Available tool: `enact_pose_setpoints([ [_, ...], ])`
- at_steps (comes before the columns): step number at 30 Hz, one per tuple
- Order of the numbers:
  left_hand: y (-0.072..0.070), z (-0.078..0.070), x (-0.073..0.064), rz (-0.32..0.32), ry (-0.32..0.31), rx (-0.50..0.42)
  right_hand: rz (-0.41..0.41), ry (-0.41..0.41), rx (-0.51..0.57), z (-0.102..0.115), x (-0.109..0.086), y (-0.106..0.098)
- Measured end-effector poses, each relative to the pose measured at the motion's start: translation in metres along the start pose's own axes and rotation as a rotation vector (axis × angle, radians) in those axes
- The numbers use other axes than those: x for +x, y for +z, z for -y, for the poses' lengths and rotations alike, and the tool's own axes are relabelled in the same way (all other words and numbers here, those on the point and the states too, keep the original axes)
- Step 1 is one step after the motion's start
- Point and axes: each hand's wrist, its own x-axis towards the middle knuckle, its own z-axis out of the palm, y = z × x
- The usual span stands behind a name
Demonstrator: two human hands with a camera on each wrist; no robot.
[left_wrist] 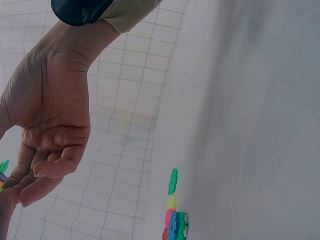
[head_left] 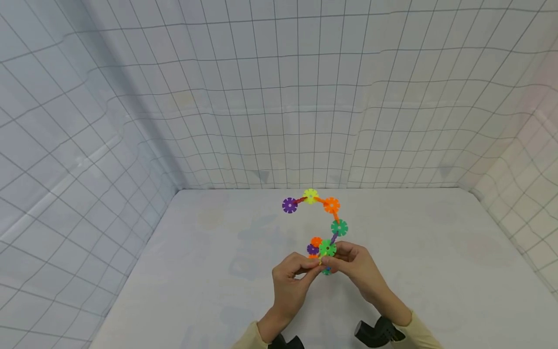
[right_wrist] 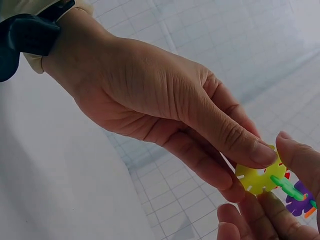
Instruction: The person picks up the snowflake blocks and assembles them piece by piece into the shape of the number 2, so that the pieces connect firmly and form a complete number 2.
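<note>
My right hand pinches a yellow notched connector disc between thumb and fingers in the right wrist view. Slotted into that disc's edge is a green disc, seen edge-on. The left hand meets the right from the other side, thumb and fingers pinching around the green disc. Beyond the hands, linked discs curve away, from a bright green disc through a teal one and an orange one to a purple end disc. Fingers hide part of the joined pieces near the hands.
The white tabletop spreads out on both sides of the hands. A gridded white curtain rises at the back and sides. Black wrist mounts sit at the sleeves. A cluster of coloured discs shows low in the left wrist view.
</note>
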Motion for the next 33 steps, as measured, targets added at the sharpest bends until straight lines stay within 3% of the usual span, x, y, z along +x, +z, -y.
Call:
enact_pose_setpoints([
  [16,0.001,0.002,0.0,0.019,-0.056,0.019,0.051,-0.031,0.056,-0.004,0.0,-0.005],
  [23,-0.005,0.012,0.0,0.05,-0.112,0.052,0.016,-0.06,0.064,-0.001,0.0,-0.015],
  [25,-0.007,0.016,-0.001,0.062,-0.171,0.076,-0.001,-0.063,0.068,0.001,0.001,-0.017],
  [29,-0.012,0.025,-0.003,0.091,-0.428,0.144,-0.03,-0.051,0.08,0.006,0.001,-0.021],
  [31,-0.014,0.04,-0.009,0.116,-0.544,0.188,-0.038,-0.045,0.085,0.008,0.002,-0.022],
  [33,-0.015,0.055,-0.016,0.166,-0.614,0.239,-0.044,-0.04,0.093,0.009,0.003,-0.023],
])
